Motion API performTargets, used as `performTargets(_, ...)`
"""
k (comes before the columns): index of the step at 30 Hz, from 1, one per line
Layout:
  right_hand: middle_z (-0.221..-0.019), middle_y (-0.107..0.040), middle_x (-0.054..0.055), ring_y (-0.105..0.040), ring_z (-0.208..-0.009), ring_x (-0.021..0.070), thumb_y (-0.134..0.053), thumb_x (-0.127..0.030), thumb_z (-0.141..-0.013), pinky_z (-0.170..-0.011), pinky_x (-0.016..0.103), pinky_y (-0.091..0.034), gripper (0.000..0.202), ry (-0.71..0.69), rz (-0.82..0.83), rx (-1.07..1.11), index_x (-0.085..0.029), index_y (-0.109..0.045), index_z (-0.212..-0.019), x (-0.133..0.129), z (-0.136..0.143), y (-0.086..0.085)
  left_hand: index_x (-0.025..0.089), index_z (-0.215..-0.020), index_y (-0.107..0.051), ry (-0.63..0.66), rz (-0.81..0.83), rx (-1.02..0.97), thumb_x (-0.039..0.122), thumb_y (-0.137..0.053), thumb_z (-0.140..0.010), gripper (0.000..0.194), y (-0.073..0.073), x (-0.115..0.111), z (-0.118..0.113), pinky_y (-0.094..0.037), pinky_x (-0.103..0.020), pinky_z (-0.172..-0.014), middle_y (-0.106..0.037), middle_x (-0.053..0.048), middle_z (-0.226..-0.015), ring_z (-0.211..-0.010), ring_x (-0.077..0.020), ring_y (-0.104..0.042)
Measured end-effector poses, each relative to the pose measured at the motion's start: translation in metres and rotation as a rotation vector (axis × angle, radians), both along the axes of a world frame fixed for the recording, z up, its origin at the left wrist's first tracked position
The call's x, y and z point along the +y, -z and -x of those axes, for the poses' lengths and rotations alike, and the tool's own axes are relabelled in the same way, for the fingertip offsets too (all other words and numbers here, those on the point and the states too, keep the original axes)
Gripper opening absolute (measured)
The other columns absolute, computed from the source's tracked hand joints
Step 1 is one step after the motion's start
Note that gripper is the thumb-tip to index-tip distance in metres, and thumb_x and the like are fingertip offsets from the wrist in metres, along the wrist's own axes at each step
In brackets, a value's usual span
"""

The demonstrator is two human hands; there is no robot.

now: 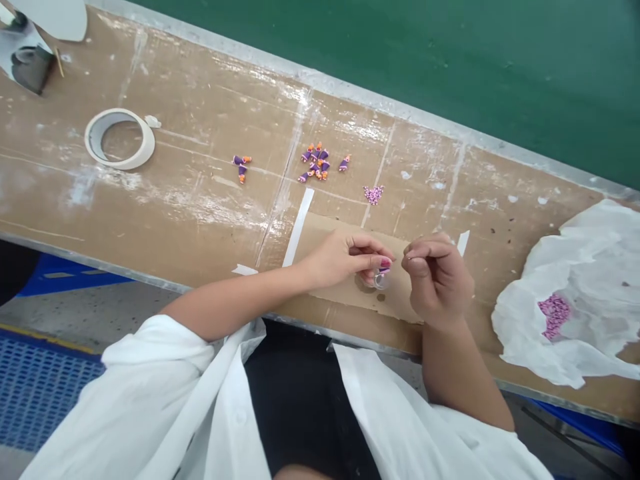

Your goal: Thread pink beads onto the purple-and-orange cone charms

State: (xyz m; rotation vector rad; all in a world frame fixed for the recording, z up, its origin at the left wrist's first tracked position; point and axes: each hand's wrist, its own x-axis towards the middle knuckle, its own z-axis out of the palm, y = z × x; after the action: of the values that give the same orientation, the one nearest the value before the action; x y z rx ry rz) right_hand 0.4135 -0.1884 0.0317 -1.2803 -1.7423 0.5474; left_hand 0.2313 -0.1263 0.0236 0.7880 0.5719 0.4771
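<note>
My left hand (353, 257) is closed in a pinch over a brown cardboard sheet (330, 233). Between its thumb and fingers a small purple piece (384, 271) shows, mostly hidden; its colour matches the small figures on the table. Just below those fingertips is a small clear round container (381, 282); whether the hand touches it I cannot tell. My right hand (437, 277) is closed close by on the right, thumb against forefinger. Whatever its fingertips pinch is too small to make out. Beyond the hands lies a little pile of pink-purple bits (373, 195).
Several purple figures with orange tops (317, 162) lie farther back, with a smaller group (242, 168) to their left. A roll of masking tape (120, 163) rests at left. On the right, crumpled white paper (600, 267) holds more pink-purple bits (555, 315). White tape strips (299, 227) border the cardboard.
</note>
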Motion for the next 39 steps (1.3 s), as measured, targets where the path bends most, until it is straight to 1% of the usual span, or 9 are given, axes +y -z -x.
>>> performTargets(3, -0.081, -0.053, 0.002, -0.053, -0.07, 0.0172, -0.052, -0.021, -0.102, -0.062, 0.031, -0.042, 0.006, -0.011, -0.123, -0.119, -0.021, -0.054, -0.096, -0.006, 0.004, -0.004, 0.009, -0.084, -0.068, 0.056, 0.045, -0.015, 0.029, -0.079, -0.074, 0.024, -0.006, -0.006, 0.0, -0.055, -0.022, -0.06, -0.066, 0.0, -0.069, -0.055, -0.0059, -0.061)
performTargets(6, -0.082, -0.055, 0.003, -0.054, -0.068, 0.018, -0.054, -0.016, -0.1, -0.061, 0.032, -0.042, 0.006, -0.029, -0.205, -0.21, -0.022, -0.056, -0.101, -0.009, 0.003, -0.007, 0.01, -0.081, -0.067, 0.055, 0.043, -0.042, 0.032, -0.081, -0.073, 0.027, -0.01, -0.009, 0.0, -0.055, -0.022, -0.06, -0.066, 0.001, -0.072, -0.056, -0.0054, -0.06)
performTargets(13, -0.082, -0.057, 0.005, -0.055, -0.066, 0.0191, -0.058, -0.012, -0.096, -0.057, 0.033, -0.043, 0.015, -0.028, -0.286, -0.307, -0.023, -0.058, -0.107, -0.015, 0.004, -0.011, 0.011, -0.081, -0.064, 0.072, -0.115, -0.032, 0.044, -0.076, -0.077, 0.035, -0.014, -0.012, 0.002, -0.053, -0.021, -0.062, -0.064, 0.0, -0.072, -0.059, -0.0057, -0.061)
performTargets(18, -0.082, -0.06, 0.003, -0.057, -0.063, 0.0182, -0.064, -0.013, -0.093, -0.055, 0.033, -0.045, 0.017, 0.045, -0.247, -0.19, -0.025, -0.061, -0.105, -0.017, 0.009, -0.012, 0.012, -0.081, -0.062, 0.057, -0.193, -0.07, 0.05, -0.071, -0.081, 0.038, -0.015, -0.013, 0.002, -0.052, -0.02, -0.061, -0.062, 0.0, -0.067, -0.063, -0.0067, -0.06)
performTargets(22, -0.078, -0.059, 0.002, -0.056, -0.062, 0.017, -0.067, -0.011, -0.09, -0.053, 0.032, -0.043, 0.018, 0.02, -0.201, -0.077, -0.024, -0.061, -0.101, -0.017, 0.012, -0.013, 0.012, -0.082, -0.063, 0.035, -0.246, -0.072, 0.045, -0.07, -0.083, 0.034, -0.015, -0.014, 0.002, -0.052, -0.021, -0.063, -0.063, -0.001, -0.071, -0.065, -0.0074, -0.062)
performTargets(28, -0.075, -0.055, 0.0, -0.055, -0.061, 0.0179, -0.066, -0.014, -0.088, -0.052, 0.032, -0.042, 0.012, 0.053, -0.164, -0.027, -0.024, -0.059, -0.091, -0.017, 0.016, -0.012, 0.012, -0.083, -0.063, 0.031, -0.31, -0.089, 0.04, -0.067, -0.087, 0.028, -0.011, -0.015, 0.0, -0.051, -0.021, -0.065, -0.064, -0.002, -0.076, -0.067, -0.0077, -0.062)
performTargets(34, -0.072, -0.051, -0.001, -0.052, -0.061, 0.0173, -0.062, -0.011, -0.086, -0.052, 0.031, -0.04, 0.014, 0.013, -0.144, 0.023, -0.022, -0.054, -0.085, -0.015, 0.016, -0.009, 0.013, -0.081, -0.064, 0.042, -0.437, -0.028, 0.05, -0.067, -0.084, 0.037, -0.011, -0.013, 0.001, -0.05, -0.021, -0.065, -0.064, -0.002, -0.073, -0.067, -0.008, -0.062)
performTargets(36, -0.072, -0.05, -0.001, -0.052, -0.061, 0.0165, -0.06, -0.012, -0.087, -0.051, 0.03, -0.039, 0.013, -0.021, -0.137, 0.03, -0.022, -0.052, -0.085, -0.014, 0.013, -0.012, 0.013, -0.081, -0.064, 0.05, -0.428, -0.029, 0.052, -0.067, -0.084, 0.04, -0.011, -0.013, 0.001, -0.05, -0.022, -0.065, -0.065, -0.002, -0.073, -0.066, -0.0081, -0.062)
performTargets(39, -0.074, -0.049, -0.001, -0.053, -0.061, 0.0155, -0.06, -0.012, -0.088, -0.05, 0.029, -0.039, 0.014, -0.087, -0.103, 0.017, -0.022, -0.051, -0.086, -0.013, 0.005, -0.018, 0.013, -0.084, -0.063, 0.01, -0.333, -0.007, 0.054, -0.068, -0.082, 0.041, -0.011, -0.012, 0.0, -0.052, -0.023, -0.065, -0.064, -0.001, -0.074, -0.065, -0.0082, -0.062)
